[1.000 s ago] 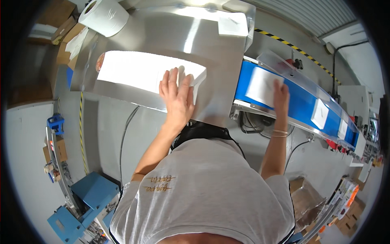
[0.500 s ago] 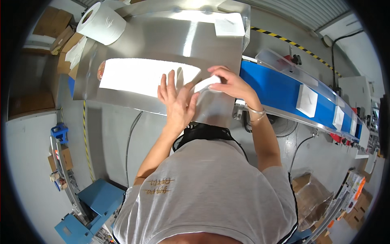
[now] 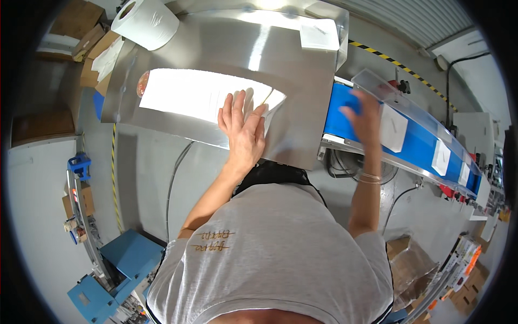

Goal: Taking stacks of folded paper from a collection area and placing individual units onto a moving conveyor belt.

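My left hand point(image 3: 243, 129) lies flat, fingers spread, on the near right end of a stack of white sheets point(image 3: 183, 94) on a steel table point(image 3: 243, 48). My right hand point(image 3: 362, 116) is blurred above the blue conveyor belt point(image 3: 337, 116) to the right, fingers apart with nothing in them. A white flat packet point(image 3: 394, 128) lies on the belt just right of that hand. Further white packets point(image 3: 441, 156) sit farther down the belt.
A large paper roll point(image 3: 145, 21) stands at the table's far left corner, and a single white sheet point(image 3: 319, 35) at its far right. Cardboard boxes point(image 3: 89, 46) sit left of the table. Blue equipment point(image 3: 113, 270) stands lower left, open boxes point(image 3: 410, 264) lower right.
My right hand went from the belt to the white stack beside my left hand, then swung back out over the belt. My left hand stayed pressed on the stack.
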Action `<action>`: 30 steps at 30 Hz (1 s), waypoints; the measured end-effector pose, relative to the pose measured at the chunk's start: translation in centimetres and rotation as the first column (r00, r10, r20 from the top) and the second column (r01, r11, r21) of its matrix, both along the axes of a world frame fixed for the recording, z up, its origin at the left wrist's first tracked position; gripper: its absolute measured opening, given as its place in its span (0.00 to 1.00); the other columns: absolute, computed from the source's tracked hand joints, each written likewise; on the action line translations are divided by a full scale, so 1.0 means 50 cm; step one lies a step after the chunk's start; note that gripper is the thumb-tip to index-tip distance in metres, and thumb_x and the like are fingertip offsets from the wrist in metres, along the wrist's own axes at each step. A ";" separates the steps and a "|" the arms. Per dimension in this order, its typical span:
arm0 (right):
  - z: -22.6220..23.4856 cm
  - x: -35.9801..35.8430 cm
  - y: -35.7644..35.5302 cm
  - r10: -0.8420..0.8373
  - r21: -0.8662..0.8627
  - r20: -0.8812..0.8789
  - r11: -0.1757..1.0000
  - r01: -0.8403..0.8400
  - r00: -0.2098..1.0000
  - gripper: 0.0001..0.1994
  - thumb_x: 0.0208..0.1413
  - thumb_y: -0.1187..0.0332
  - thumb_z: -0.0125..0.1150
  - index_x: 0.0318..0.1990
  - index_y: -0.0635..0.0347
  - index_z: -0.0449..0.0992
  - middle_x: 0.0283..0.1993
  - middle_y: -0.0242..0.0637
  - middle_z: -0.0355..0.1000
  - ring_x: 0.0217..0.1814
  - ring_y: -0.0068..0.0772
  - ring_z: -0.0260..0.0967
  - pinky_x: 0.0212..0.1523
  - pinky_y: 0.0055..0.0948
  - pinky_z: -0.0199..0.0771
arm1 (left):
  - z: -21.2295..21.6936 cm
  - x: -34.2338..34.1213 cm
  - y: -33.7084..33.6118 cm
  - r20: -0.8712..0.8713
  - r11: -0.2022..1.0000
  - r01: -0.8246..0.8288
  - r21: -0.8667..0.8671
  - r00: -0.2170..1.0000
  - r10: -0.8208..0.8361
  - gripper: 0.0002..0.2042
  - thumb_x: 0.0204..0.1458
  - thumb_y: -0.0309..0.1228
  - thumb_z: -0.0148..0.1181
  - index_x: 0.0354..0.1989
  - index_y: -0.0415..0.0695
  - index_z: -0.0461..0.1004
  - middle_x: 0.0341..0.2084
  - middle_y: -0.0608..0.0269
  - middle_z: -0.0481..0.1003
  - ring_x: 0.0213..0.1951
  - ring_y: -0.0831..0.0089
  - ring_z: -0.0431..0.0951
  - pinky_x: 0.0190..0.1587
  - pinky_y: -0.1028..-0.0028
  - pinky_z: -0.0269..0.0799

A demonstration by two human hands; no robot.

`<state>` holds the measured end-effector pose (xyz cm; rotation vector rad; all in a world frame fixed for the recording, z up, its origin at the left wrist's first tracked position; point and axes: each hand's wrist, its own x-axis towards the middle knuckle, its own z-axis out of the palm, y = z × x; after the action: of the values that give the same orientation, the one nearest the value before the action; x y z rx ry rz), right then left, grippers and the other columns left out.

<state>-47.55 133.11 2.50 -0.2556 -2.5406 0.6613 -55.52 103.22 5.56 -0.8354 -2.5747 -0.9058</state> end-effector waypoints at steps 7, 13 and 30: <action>-0.001 -0.153 -0.164 0.599 -0.413 0.008 0.732 -0.543 0.801 0.20 0.52 0.68 0.66 0.53 0.53 0.71 0.53 0.33 0.67 0.53 0.29 0.67 0.49 0.29 0.70 | 0.023 -0.010 -0.004 0.006 0.997 0.066 -0.029 0.998 -0.065 0.15 0.47 0.25 0.62 0.45 0.47 0.78 0.65 0.46 0.53 0.67 0.40 0.46 0.64 0.42 0.36; -0.074 -0.025 -0.037 -0.038 -0.770 0.220 0.607 0.197 0.975 0.15 0.59 0.58 0.60 0.41 0.62 0.72 0.29 0.30 0.68 0.31 0.21 0.59 0.33 0.25 0.64 | 0.004 -0.028 -0.026 -0.022 1.000 -0.027 -0.016 0.999 0.027 0.17 0.50 0.25 0.59 0.50 0.44 0.75 0.65 0.45 0.52 0.66 0.42 0.48 0.64 0.43 0.41; -0.004 -0.167 -0.182 0.617 -0.480 0.012 0.694 -0.537 0.787 0.21 0.49 0.68 0.67 0.53 0.56 0.72 0.56 0.35 0.66 0.57 0.32 0.64 0.53 0.28 0.67 | 0.018 -0.026 -0.032 -0.004 0.997 0.049 -0.059 0.999 -0.049 0.14 0.49 0.25 0.60 0.44 0.50 0.79 0.66 0.47 0.53 0.67 0.40 0.45 0.63 0.42 0.38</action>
<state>-55.90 124.03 2.29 0.3928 -2.5870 1.5520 -56.83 101.62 6.46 -0.9199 -2.5982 -0.8433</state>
